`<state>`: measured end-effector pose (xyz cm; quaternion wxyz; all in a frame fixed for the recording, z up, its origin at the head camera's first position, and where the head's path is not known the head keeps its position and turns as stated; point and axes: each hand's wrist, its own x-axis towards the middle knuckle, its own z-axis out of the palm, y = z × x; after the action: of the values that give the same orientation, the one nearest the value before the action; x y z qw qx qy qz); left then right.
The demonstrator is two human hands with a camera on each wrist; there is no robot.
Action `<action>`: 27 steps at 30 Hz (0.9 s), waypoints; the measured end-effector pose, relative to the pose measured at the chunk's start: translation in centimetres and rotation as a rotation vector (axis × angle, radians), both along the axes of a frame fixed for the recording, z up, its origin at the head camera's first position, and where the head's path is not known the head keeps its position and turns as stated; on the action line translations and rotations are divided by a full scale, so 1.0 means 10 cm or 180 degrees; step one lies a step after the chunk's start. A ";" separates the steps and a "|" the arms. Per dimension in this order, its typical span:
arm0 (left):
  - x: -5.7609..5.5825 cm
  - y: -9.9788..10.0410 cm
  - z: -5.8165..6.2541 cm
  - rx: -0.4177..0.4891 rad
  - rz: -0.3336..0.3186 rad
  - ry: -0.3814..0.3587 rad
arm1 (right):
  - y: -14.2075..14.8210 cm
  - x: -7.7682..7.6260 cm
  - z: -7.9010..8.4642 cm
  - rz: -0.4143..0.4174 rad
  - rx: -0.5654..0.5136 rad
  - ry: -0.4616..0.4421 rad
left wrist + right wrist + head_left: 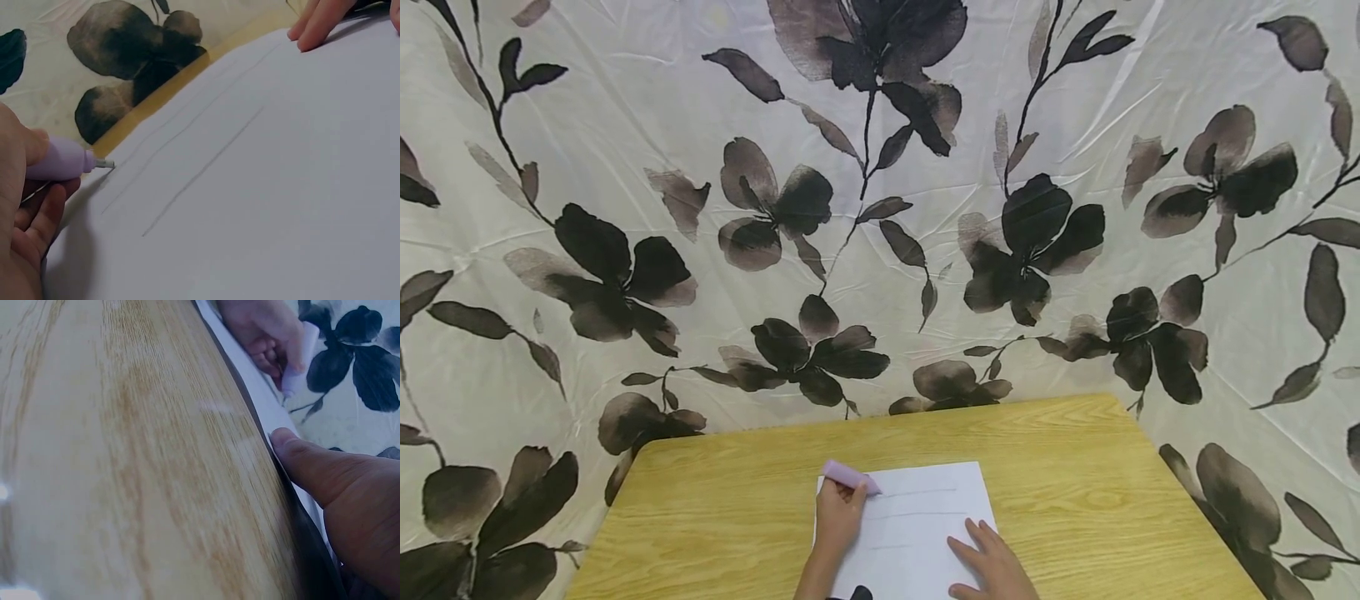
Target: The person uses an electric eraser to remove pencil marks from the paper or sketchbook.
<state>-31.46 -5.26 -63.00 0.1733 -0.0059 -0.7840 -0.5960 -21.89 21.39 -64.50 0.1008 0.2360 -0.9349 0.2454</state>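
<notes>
My left hand (838, 515) grips a chunky lilac electric eraser (847, 476) with a narrow tip. In the left wrist view, that eraser (59, 159) points right, its tip at the lower left end of a grey line. The white sheet of paper (917, 550) lies under both hands and bears several thin, roughly parallel grey lines (200, 175). My right hand (996, 562) rests with spread fingers on the sheet's right side. The right wrist view shows its thumb (312, 462) at the paper's edge, with the left hand (265, 331) and eraser beyond.
The sheet lies on a yellow wood-grain table (722, 500). Behind and beside the table hangs a pale cloth (925, 208) with dark floral print. A small black object (861, 592) shows at the bottom edge of the head view, over the paper.
</notes>
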 end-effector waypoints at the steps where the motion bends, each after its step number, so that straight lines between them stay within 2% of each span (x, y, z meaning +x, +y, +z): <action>1: 0.00 0.00 0.00 -0.0019 -0.0027 -0.0009 | 0.00 0.00 0.00 -0.0008 0.0004 -0.0006; 5: 0.01 0.00 0.01 -0.0118 -0.0181 -0.0032 | 0.00 0.01 0.00 -0.0033 -0.0021 -0.0014; 11: 0.01 0.01 0.00 -0.0022 -0.0071 0.0056 | -0.01 0.00 0.02 0.0003 -0.0050 -0.0069; 17: 0.00 0.01 -0.03 -0.0176 -0.0213 -0.0020 | -0.02 0.00 0.01 -0.0043 -0.0011 -0.0100; 22: 0.00 0.00 -0.01 -0.0027 -0.0062 -0.0088 | -0.03 0.01 0.02 -0.0026 0.0005 0.0013; 27: 0.00 0.01 0.02 -0.0108 -0.0178 -0.0089 | -0.02 0.01 0.02 -0.0017 -0.0009 0.0010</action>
<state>-31.43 -5.13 -62.85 0.1454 -0.0225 -0.7959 -0.5872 -21.81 21.18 -64.34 0.1032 0.2338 -0.9350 0.2460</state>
